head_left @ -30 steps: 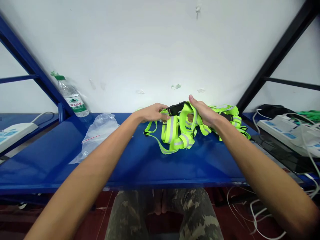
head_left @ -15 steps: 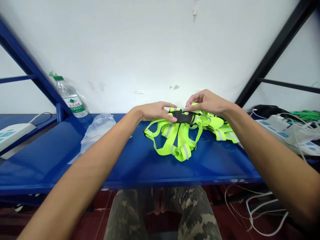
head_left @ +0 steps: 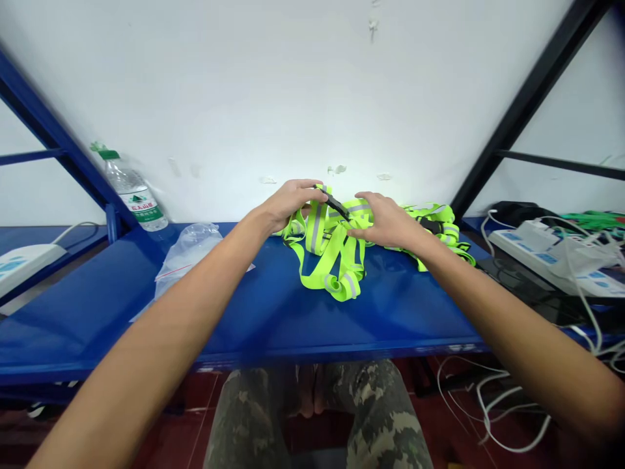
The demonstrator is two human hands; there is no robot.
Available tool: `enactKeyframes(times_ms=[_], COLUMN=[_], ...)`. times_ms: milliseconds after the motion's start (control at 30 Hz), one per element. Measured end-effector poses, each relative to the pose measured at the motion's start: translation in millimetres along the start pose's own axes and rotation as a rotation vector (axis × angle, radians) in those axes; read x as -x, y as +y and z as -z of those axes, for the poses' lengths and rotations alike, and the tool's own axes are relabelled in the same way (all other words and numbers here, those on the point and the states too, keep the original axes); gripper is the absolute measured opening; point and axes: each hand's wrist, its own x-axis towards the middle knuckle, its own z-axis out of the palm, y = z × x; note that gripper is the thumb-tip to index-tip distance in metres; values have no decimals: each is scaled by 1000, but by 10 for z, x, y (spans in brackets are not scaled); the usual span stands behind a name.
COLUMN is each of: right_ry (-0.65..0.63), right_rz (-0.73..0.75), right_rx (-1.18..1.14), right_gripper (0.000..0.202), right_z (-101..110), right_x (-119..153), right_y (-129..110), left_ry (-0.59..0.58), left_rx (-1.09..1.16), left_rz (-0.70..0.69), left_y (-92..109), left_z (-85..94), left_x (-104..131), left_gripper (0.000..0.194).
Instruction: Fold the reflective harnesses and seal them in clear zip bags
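A tangle of neon-yellow reflective straps [head_left: 319,277] with grey stripes lies on the blue tabletop [head_left: 293,332], partly lifted near the wall. My left hand [head_left: 290,203] pinches the straps at the left end of a black plastic buckle [head_left: 336,205], which tilts down to the right. Just right of the buckle, my right hand [head_left: 390,221] has its thumb and fingers apart beside the strap webbing; whether they touch it is unclear. A second bunch of the same straps [head_left: 446,228], with black fittings, rests behind my right forearm.
A clear plastic bag [head_left: 190,251] lies left of the straps, partly behind my left forearm. Beyond it a water bottle [head_left: 141,198] leans by the blue frame post. White power strips [head_left: 532,251] with cables are at the right, and another power strip [head_left: 27,257] is at far left.
The buckle has been raised and turned from nearly level to slanting. My left hand has shifted up with it; my right hand has come down, its pinch opened. The second strap bunch shows more.
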Motion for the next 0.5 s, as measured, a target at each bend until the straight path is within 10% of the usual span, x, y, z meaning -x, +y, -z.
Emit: enactKeyframes(times_ms=[333, 500], right_ry=[441, 140], right_rz=[-100, -362], right_rx=[-153, -619], right_gripper=[27, 8], right_z=[408, 627], right_x=[-108, -146], right_y=[179, 69], left_ry=[69, -100], left_rx=[-139, -257], left_rz=[102, 194], left_y=[37, 44], left_z=[398, 474], left_x=[-85, -65], left_gripper=[41, 48])
